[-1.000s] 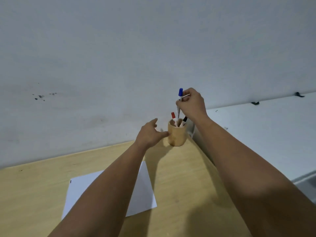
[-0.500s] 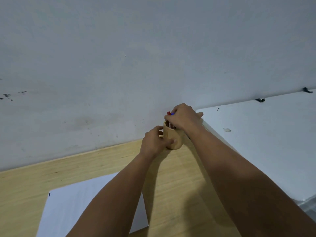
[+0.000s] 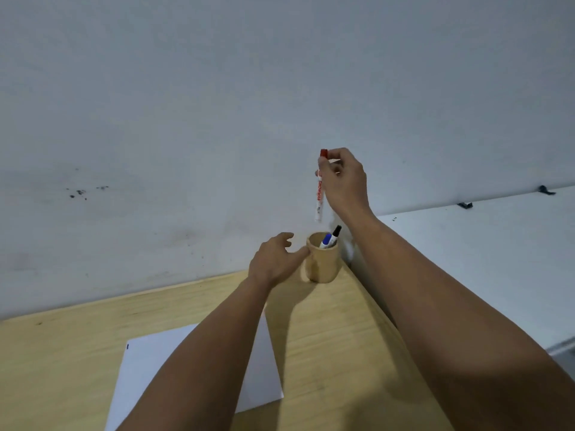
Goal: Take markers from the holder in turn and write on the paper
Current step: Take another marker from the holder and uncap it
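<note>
Head view: red marker lifted clear of the wooden holder.
Right hand pinches its cap end; left hand, fingers apart, steadies the holder.

You can make out only one piece of lettering — red print running lengthwise down the white barrel of the red-capped marker, which your right hand pinches near its cap, above the round wooden holder. The print is too small and blurred to spell out; it looks like a brand name, but you cannot tell which. A tiny dark mark sits at the far left corner of the white sheet of paper near you — too small to read as a letter or number.
</note>
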{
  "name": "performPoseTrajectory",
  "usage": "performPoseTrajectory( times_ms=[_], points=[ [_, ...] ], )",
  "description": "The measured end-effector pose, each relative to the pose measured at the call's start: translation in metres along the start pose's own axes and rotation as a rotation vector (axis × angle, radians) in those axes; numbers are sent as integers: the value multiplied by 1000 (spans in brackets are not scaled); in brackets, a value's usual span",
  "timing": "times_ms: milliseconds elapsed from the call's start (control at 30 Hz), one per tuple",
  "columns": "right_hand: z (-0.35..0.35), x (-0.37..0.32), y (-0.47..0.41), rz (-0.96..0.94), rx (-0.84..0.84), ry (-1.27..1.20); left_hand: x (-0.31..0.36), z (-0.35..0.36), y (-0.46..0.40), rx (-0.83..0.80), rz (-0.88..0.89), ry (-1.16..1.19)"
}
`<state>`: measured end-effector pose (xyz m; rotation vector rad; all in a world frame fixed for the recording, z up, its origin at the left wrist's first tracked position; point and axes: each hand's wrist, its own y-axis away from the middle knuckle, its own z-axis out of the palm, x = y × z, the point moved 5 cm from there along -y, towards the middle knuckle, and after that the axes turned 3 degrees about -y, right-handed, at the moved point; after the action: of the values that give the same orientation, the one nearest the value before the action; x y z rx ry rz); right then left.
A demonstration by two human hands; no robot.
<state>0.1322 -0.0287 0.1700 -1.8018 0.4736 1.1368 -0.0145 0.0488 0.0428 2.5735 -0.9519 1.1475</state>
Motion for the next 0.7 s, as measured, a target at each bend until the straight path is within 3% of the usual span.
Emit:
performPoseTrajectory(
  times_ms=[300, 433, 567, 700],
  points=[
    [70, -33, 98, 342, -524, -279, -23, -136, 70, 291, -18, 286],
    [116, -41, 160, 404, -774, -255, -59, -183, 109, 338, -33, 201],
    [160, -59, 207, 381, -907, -234, -99, -211, 138, 301, -41, 161],
    [197, -64, 236, 339, -935, -257, -132, -237, 156, 333, -83, 160]
  ],
)
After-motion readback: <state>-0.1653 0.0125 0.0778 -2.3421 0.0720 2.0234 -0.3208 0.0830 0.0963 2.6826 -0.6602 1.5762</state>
